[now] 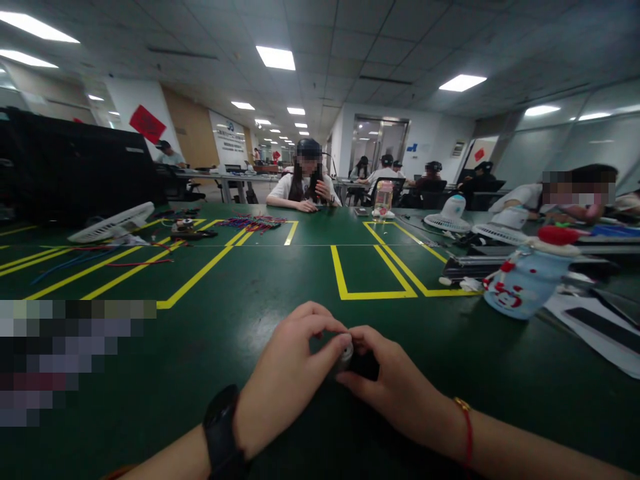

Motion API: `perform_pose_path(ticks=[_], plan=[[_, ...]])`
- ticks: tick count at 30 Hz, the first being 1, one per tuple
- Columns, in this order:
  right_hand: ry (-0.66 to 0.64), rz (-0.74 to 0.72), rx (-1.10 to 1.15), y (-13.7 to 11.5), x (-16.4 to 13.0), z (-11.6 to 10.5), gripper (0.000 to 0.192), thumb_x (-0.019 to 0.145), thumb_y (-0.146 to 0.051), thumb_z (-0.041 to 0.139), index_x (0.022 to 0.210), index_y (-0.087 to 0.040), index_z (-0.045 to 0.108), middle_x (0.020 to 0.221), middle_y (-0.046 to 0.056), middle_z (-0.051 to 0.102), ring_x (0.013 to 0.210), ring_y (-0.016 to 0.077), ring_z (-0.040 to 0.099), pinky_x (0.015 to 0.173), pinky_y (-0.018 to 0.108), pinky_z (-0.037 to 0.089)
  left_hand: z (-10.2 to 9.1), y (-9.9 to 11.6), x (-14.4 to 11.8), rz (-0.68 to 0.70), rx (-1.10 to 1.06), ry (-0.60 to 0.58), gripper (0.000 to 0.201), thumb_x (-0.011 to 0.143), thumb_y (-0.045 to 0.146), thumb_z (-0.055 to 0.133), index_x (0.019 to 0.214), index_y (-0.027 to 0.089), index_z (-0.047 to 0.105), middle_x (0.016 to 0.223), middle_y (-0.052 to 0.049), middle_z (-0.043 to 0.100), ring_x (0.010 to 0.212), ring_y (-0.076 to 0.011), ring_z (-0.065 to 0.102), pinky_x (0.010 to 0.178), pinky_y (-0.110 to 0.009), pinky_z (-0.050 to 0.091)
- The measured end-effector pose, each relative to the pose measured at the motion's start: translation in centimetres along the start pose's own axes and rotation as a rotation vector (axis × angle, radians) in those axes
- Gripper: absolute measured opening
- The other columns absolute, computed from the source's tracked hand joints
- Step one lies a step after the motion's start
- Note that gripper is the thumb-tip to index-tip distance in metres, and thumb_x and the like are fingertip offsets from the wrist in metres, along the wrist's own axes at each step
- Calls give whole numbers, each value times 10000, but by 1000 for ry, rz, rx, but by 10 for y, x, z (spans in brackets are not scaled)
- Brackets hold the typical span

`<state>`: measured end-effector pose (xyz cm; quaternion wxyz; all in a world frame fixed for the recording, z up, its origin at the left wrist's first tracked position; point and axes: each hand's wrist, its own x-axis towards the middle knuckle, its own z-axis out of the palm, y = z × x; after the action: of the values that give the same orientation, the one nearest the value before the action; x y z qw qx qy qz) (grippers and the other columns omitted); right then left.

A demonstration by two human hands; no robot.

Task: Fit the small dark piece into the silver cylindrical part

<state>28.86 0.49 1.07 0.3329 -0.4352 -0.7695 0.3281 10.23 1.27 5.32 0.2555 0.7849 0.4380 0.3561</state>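
While I follow from afar, the step seems to be handling a small metal part (345, 355): my left hand (295, 353) pinches it, thumb on top, and my right hand (400, 377), half curled, holds its side. Moving it calls for a steady double hold. From there, bare table (305, 277) opens toward twelve o'clock; a blue cup (523, 283) limits two, wires (255, 224) eleven.
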Motion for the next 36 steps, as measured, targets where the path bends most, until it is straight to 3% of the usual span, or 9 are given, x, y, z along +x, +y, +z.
perform_pose_path(ticks=[3, 12, 17, 21, 25, 27, 29, 33, 36], plan=[[51, 8, -99, 2, -6, -8, 410, 736, -176, 647, 1121, -255, 530, 1050, -18, 614, 914, 115, 580, 816, 261, 470, -1, -12, 0, -54, -26, 22, 121, 842, 314, 638, 875, 283, 751, 915, -7, 641, 866, -174, 601, 778, -303, 476], [104, 36, -224, 8, -12, -20, 383, 759, -221, 598, 1132, -236, 511, 1080, 12, 601, 969, 139, 574, 872, 279, 466, 18, -45, -8, -43, 242, -203, 204, 777, 386, 706, 977, 413, 737, 1150, 5, 640, 1065, -266, 543, 905, -452, 422], [341, 211, -442, 33, -28, -71, 473, 812, -389, 538, 1248, -222, 459, 1130, 69, 595, 954, 198, 602, 810, 331, 495, -18, -59, -18, -143, 74, -137, 362, 863, 439, 586, 1214, 357, 615, 1256, -16, 570, 1144, -234, 524, 1003, -406, 395], [439, 441, -595, 77, -63, -127, 582, 781, -516, 529, 1276, -219, 457, 984, 76, 635, 740, 215, 625, 624, 346, 497, -55, -92, -32, -287, 54, -70, 352, 870, 515, 535, 1155, 332, 631, 1232, -15, 578, 1095, -243, 563, 947, -384, 440], [480, 421, -816, 99, -84, -150, 636, 716, -586, 574, 1221, -205, 508, 1071, 115, 625, 924, 308, 606, 770, 463, 474, -66, -111, -40, -366, 41, -63, 378, 876, 532, 512, 1156, 298, 613, 1152, -28, 633, 1071, -260, 587, 934, -397, 451], [569, 264, -989, 88, -79, -137, 703, 687, -604, 606, 1246, -190, 501, 1206, 145, 564, 1102, 372, 511, 893, 555, 382, -63, -110, -39, -365, 44, -73, 377, 882, 531, 500, 1145, 286, 615, 1126, -34, 646, 1042, -261, 603, 923, -411, 460], [509, 55, -1033, 64, -64, -109, 650, 733, -557, 610, 1282, -229, 492, 1299, 123, 510, 1189, 361, 439, 957, 563, 309, -59, -105, -37, -336, 66, -76, 363, 885, 521, 501, 1124, 279, 626, 1133, -39, 642, 1033, -259, 605, 921, -423, 461], [45, -181, -743, 8, -19, -31, 459, 859, -356, 563, 1313, -335, 497, 1283, 44, 546, 1143, 240, 475, 941, 427, 349, -55, -95, -35, -273, 124, -71, 338, 887, 501, 502, 1075, 268, 658, 1116, -52, 641, 1023, -256, 608, 897, -423, 482], [-146, -214, -597, -11, 6, 2, 235, 886, -275, 537, 1091, -290, 651, 1075, 30, 636, 979, 188, 534, 825, 353, 399, -56, -93, -37, -226, 174, -66, 309, 892, 476, 501, 1044, 271, 676, 1108, -45, 636, 1021, -244, 607, 907, -404, 481]])
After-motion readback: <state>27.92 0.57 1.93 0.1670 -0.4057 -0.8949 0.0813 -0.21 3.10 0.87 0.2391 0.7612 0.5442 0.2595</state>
